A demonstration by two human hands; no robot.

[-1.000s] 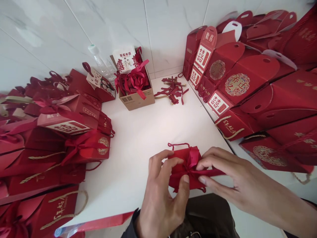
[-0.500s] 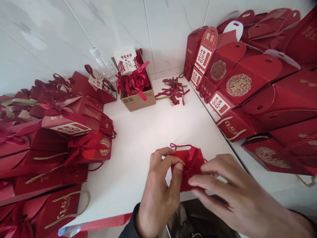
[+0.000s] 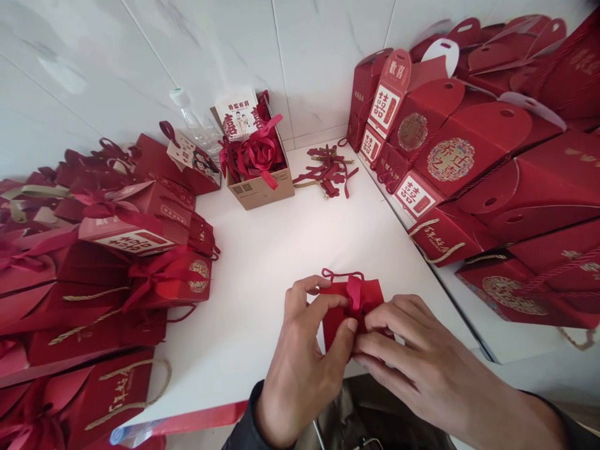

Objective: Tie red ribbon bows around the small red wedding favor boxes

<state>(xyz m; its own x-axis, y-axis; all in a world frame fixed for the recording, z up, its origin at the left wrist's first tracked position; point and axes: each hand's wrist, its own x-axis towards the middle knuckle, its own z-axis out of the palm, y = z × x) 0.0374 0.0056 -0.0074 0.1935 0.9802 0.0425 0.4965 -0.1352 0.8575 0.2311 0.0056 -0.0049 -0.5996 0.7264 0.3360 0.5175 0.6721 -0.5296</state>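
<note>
Along the worktop's (image 3: 281,250) left side, stacked boxes (image 3: 135,240) stand near a carton (image 3: 265,192). Next, the left hand's (image 3: 307,350) grip pinches ribbon (image 3: 355,292) on a small red box (image 3: 330,319) near the front edge. The right hand (image 3: 412,350) touches it too, grip unclear. Gift boxes (image 3: 473,150) crowd the far right.
</note>
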